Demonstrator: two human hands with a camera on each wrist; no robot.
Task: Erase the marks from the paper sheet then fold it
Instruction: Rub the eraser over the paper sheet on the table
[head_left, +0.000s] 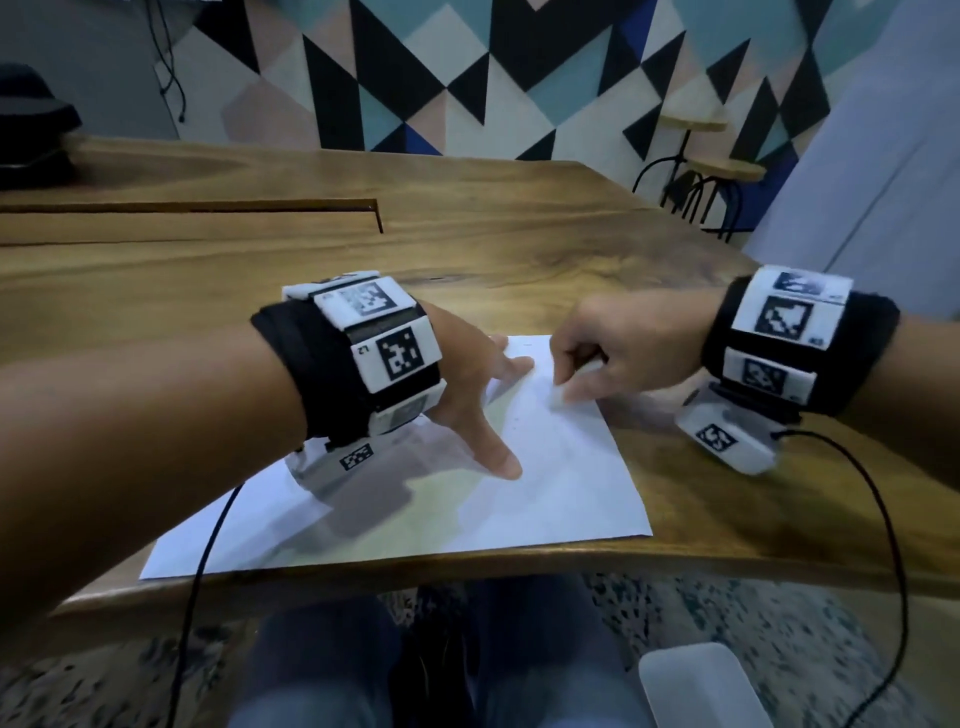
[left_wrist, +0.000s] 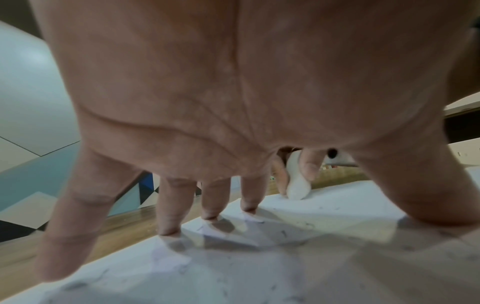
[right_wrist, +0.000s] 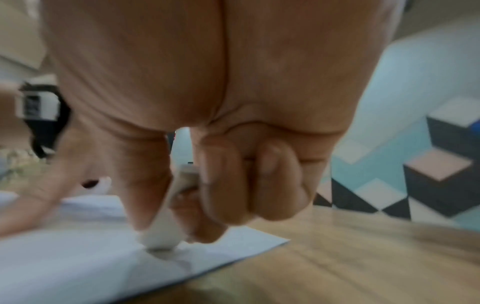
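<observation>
Two steps, first underway: right hand (head_left: 621, 345) pinches eraser (head_left: 558, 397) against paper sheet (head_left: 566, 493) at its 1 o'clock corner; left hand (head_left: 462, 374), fingers splayed, pins it. Specks remain; folding not started.

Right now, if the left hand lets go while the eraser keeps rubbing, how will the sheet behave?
Likely it slides or bunches: the sheet looks thin and lies flat on smooth wood, held only by the left hand's spread fingertips. The eraser in the right hand works near the far edge, so that corner could crease. Lifted, it would probably flop.
</observation>
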